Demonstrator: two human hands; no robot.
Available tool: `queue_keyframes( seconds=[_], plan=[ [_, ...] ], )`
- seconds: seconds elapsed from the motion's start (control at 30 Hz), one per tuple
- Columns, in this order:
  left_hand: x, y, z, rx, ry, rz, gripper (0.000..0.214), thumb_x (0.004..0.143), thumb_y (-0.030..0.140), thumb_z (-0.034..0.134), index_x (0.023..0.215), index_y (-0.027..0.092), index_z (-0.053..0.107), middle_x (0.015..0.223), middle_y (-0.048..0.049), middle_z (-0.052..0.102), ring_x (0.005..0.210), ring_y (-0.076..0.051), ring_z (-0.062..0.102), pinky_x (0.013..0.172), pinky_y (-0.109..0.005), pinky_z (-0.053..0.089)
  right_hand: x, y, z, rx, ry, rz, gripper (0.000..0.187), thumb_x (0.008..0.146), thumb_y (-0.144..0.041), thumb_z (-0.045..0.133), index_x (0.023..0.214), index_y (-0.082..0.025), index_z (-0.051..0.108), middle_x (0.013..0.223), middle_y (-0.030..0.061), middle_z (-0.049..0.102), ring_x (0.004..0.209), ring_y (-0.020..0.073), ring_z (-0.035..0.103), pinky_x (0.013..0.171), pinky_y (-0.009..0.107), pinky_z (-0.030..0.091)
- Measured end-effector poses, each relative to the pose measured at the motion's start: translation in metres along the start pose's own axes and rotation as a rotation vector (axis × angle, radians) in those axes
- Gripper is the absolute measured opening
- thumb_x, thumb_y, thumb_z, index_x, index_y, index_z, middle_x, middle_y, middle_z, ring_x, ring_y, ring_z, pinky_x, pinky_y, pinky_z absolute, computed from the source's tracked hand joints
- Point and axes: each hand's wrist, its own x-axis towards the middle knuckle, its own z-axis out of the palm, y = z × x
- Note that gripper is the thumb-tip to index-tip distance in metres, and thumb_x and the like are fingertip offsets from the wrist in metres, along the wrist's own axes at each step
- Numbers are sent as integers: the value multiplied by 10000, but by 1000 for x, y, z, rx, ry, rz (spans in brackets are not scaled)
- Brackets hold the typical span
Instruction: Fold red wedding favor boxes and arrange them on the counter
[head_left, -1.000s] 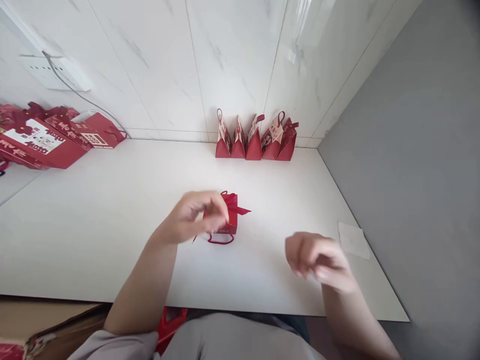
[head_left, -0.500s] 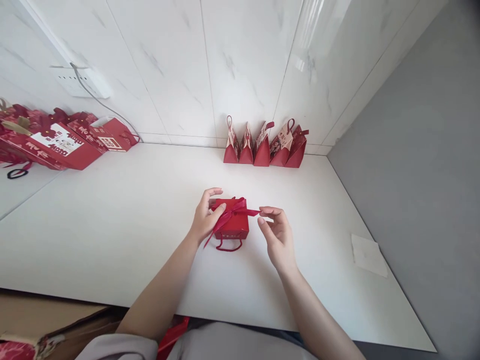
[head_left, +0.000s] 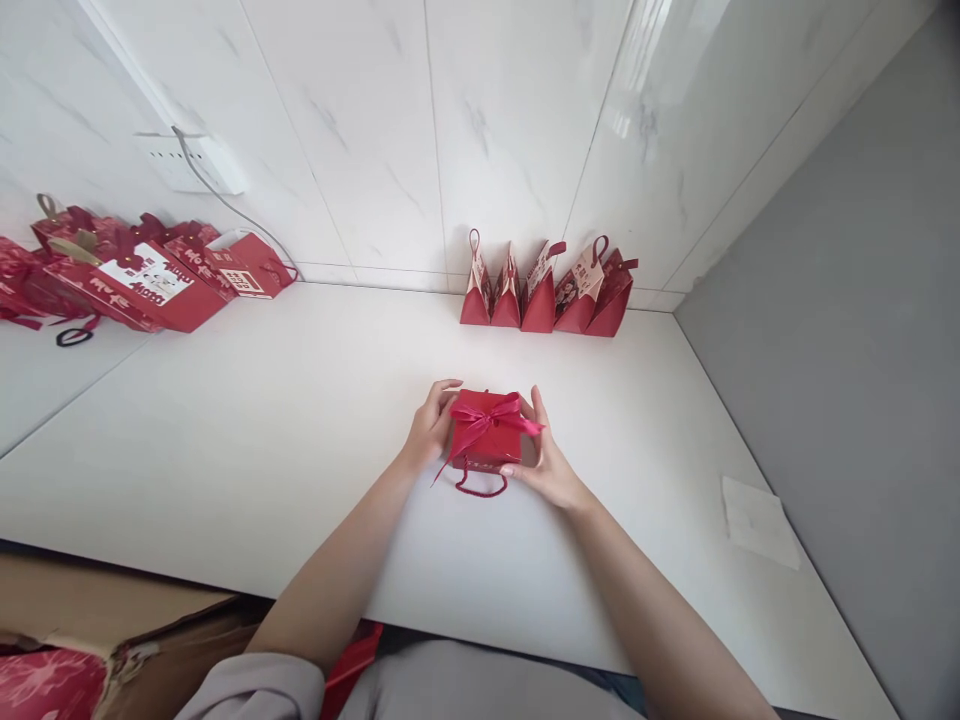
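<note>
A small red gift box (head_left: 501, 449) rests on the white table, with a pink-red ribbon bow (head_left: 489, 420) tied across its top. From its near side a dark red cord handle (head_left: 481, 492) loops out onto the table. Against the box's left side lies my left hand (head_left: 433, 424), its fingers curled around that edge. My right hand (head_left: 549, 462) grips the right side, thumb at the near corner and fingers toward the far one. Some fingertips of both hands are hidden behind the box.
Several red triangular boxes (head_left: 538, 310) with loops stand in a row by the tiled wall. Red gift bags (head_left: 191, 305) are piled at the far left, near a black ring (head_left: 75, 338) and a wall socket (head_left: 191, 163). A white square sheet (head_left: 759, 520) lies at right.
My right hand has let go of the ribbon's end and moved onto the box's right side. My left thumb has come off the top. The view has shifted slightly left.
</note>
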Motion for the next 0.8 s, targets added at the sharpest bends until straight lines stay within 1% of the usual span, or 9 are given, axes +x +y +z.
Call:
queue_keyframes(
  seconds=[0.17, 0.27, 0.33, 0.47, 0.57, 0.63, 0.67, 0.73, 0.8],
  plan=[
    [1, -2, -4, 51, -55, -50, 369, 902, 481, 524, 1159, 226, 596, 1183, -70, 673, 1037, -260, 644, 878, -389, 523, 8, 1, -8, -68, -92, 8, 1137, 707, -478, 814, 1552, -320, 71, 1557, 128, 284, 1460, 289, 268, 1168, 531, 286],
    [2, -2, -6, -55, -66, -58, 429, 917, 525, 485, 1200, 220, 590, 1198, -82, 668, 1077, -275, 635, 908, -405, 518, 8, -1, -2, -187, 14, -97, 1085, 697, -440, 825, 1533, -300, 146, 1519, 137, 319, 1400, 308, 367, 1129, 510, 374],
    [4, -2, -7, -166, -99, -16, 507, 928, 578, 425, 1223, 199, 587, 1244, -111, 645, 1145, -291, 609, 983, -439, 485, 7, 0, 2, -312, 97, -192, 1031, 711, -404, 818, 1514, -299, 179, 1506, 137, 328, 1390, 321, 373, 1123, 522, 386],
    [3, 5, -10, -340, -339, 101, 747, 850, 715, 453, 1411, 223, 458, 1460, -144, 474, 1336, -336, 463, 1109, -491, 385, 8, 1, 7, -449, 146, -269, 953, 764, -370, 778, 1505, -317, 181, 1519, 118, 315, 1427, 320, 305, 1146, 536, 356],
    [-1, 12, -11, -357, -464, 64, 869, 788, 727, 548, 1488, 248, 359, 1537, -134, 373, 1406, -355, 366, 1143, -489, 351, 7, -1, 6, -425, 155, -186, 1091, 694, -453, 826, 1521, -292, 132, 1493, 144, 344, 1363, 337, 392, 1071, 522, 440],
    [-3, 16, -13, -330, -456, -47, 826, 815, 629, 610, 1502, 266, 331, 1528, -126, 391, 1391, -349, 392, 1121, -478, 386, 4, -7, 1, -448, 108, -122, 1161, 649, -529, 837, 1528, -267, 124, 1471, 164, 384, 1311, 354, 449, 1034, 529, 461],
    [-4, 18, -14, -306, -436, -109, 789, 836, 557, 633, 1505, 280, 321, 1517, -118, 411, 1372, -342, 421, 1099, -472, 412, 2, -11, -4, -478, 55, -97, 1130, 655, -559, 823, 1523, -267, 160, 1451, 160, 422, 1287, 356, 475, 1031, 536, 454],
    [-4, 22, -18, -254, -413, -183, 747, 849, 424, 668, 1500, 302, 324, 1500, -100, 440, 1337, -327, 467, 1066, -455, 446, -4, -22, -15, -538, -81, -54, 966, 717, -592, 764, 1492, -288, 274, 1388, 126, 516, 1229, 341, 534, 1030, 536, 443],
    [-5, 28, -24, -219, -485, -179, 782, 815, 361, 715, 1495, 298, 335, 1501, -99, 436, 1335, -330, 469, 1070, -451, 441, -9, -34, -26, -544, -153, -33, 847, 784, -601, 698, 1477, -302, 314, 1348, 105, 564, 1173, 319, 576, 1006, 518, 461]
  ],
)
